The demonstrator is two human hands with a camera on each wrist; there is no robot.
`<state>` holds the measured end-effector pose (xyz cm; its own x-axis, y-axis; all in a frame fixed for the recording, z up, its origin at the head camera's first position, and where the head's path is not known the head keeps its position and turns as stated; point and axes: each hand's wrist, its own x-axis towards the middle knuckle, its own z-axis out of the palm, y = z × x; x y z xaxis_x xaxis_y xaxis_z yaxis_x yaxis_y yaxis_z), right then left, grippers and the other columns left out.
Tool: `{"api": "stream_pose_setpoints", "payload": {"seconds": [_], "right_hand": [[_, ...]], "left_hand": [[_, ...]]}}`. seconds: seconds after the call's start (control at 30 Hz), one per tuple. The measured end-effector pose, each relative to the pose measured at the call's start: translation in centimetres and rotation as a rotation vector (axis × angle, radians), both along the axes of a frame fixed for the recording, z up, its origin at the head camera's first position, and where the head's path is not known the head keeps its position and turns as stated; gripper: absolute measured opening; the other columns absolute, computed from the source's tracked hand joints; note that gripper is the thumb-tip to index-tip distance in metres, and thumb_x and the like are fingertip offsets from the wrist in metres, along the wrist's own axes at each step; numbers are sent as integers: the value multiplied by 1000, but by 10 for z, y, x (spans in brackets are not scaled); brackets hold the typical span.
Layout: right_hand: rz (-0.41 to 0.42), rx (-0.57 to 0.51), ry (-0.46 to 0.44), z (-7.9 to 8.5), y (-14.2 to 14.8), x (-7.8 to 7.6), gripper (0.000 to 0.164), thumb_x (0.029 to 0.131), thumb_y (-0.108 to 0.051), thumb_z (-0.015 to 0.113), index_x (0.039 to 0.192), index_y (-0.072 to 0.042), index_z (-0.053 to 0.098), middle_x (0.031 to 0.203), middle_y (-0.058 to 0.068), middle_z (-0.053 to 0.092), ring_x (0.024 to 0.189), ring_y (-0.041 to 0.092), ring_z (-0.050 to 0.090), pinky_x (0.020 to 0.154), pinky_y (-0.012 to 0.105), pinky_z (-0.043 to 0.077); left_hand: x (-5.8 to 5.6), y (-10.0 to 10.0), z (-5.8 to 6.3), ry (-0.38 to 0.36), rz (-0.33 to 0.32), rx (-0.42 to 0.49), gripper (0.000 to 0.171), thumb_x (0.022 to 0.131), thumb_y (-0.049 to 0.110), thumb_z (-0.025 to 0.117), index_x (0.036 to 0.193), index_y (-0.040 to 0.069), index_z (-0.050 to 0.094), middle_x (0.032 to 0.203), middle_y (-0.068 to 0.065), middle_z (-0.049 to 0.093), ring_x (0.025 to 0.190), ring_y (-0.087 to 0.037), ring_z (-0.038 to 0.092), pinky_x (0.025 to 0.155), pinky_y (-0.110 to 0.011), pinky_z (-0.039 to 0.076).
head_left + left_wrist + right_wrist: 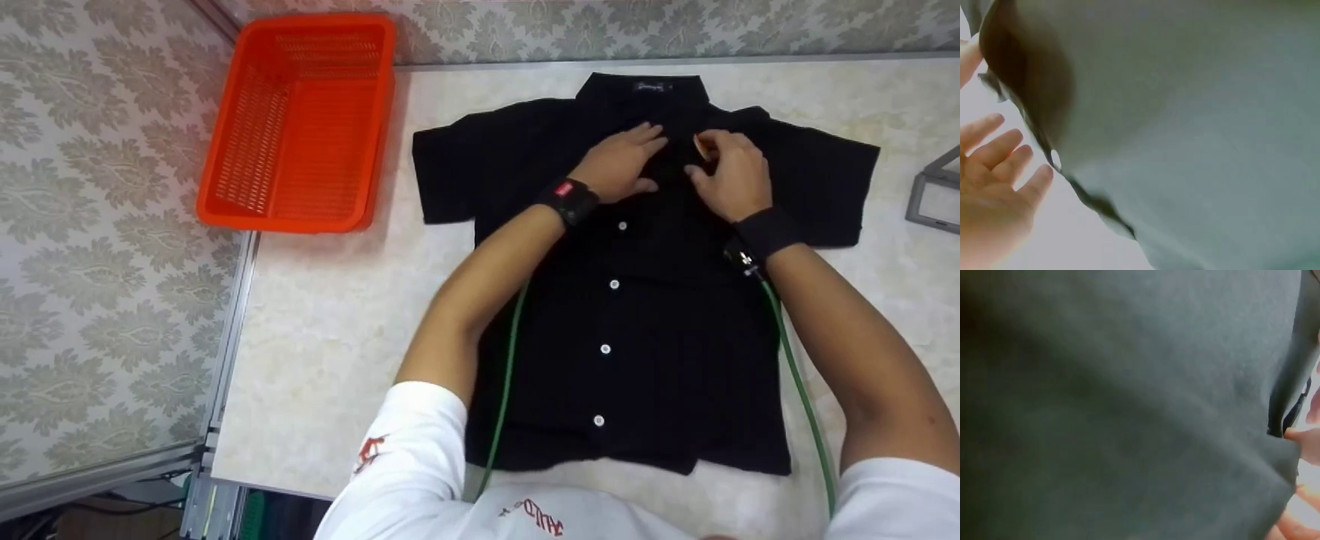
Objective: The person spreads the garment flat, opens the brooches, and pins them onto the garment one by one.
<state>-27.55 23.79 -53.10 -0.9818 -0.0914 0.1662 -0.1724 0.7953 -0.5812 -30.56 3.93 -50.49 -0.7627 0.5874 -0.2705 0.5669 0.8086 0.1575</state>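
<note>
A black short-sleeved shirt (675, 360) with white buttons lies front up on the table, collar at the far end. My left hand (619, 165) rests on its upper front just below the collar, fingers extended and thumb spread. In the left wrist view the left hand (999, 180) shows its straight fingers beside the edge of the cloth. Across the chest, my right hand (731, 169) has curled fingers and pinches a small orange-yellow thing (703, 147), whose kind I cannot tell. The right wrist view has fingers (1309, 447) at a fold of the cloth, partly hidden by it.
An orange plastic basket (330, 135) stands at the table's back left corner, with nothing in it. At the right edge is part of a grey frame (930, 199). Green cables (799, 382) run from the wrists over the shirt. A patterned wall (525, 30) borders the table (322, 360).
</note>
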Motion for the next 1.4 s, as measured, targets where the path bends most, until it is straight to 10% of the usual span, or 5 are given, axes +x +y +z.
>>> {"api": "stream_pose_setpoints", "payload": {"seconds": [0.23,0.47,0.8,1.1,1.4], "right_hand": [[-10,43,-69,1,15,4,67,82,-30,68,138,-7,41,134,21,42,123,39,38,101,52,29],[89,140,-236,-5,39,3,90,83,-46,62,148,-4,16,147,29,18,134,47,16,109,55,12],[198,179,-276,-14,54,-5,97,84,-54,57,149,-7,3,150,30,-1,137,43,-5,107,60,-2],[216,253,-305,-15,84,31,114,73,-60,66,150,-18,-6,148,26,-19,132,44,-24,96,68,-15],[219,336,-469,-26,99,30,126,68,-67,66,145,-19,-21,139,24,-38,122,41,-40,86,71,-23]], "left_hand": [[-2,-90,4,19,98,29,84,86,56,52,149,14,15,155,-9,5,141,-26,5,113,-38,8],[-5,-161,-8,-157,258,-51,105,73,72,53,150,26,-1,154,-11,-12,137,-40,-11,109,-56,4],[3,-176,-16,-128,319,-54,103,74,75,46,149,28,-6,153,-9,-17,136,-42,-15,107,-61,5],[30,-187,-29,-70,126,-59,122,60,84,47,149,23,-10,151,-18,-20,135,-43,-16,110,-54,1],[35,-200,-38,-129,191,-135,124,55,87,46,145,32,-19,149,-11,-30,133,-41,-25,107,-59,-5]]}}
